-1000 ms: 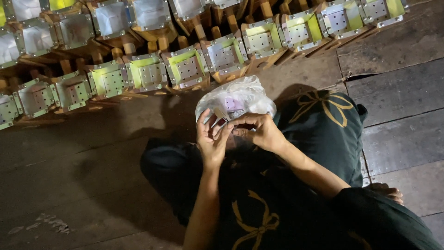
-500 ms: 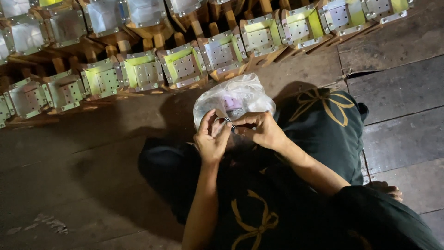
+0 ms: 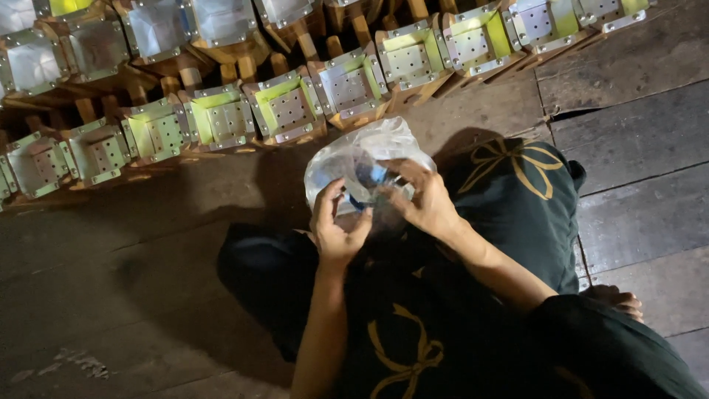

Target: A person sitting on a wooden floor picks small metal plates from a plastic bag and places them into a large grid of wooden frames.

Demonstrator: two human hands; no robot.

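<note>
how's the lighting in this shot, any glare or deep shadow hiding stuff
Head view: light falls from above, bright on the metal-and-wood blocks at the top, with glare on the clear plastic bag. The left hand and right hand are lit, but the dark clothing and nearby floor planks sink into shadow.

A clear plastic bag (image 3: pixel 365 159), crumpled and puffed, sits upright over the lap, just near of the row of metal-faced blocks. Its mouth faces near and is gathered. Something small and blue shows through the film at its near left side; what it is cannot be told.
</note>
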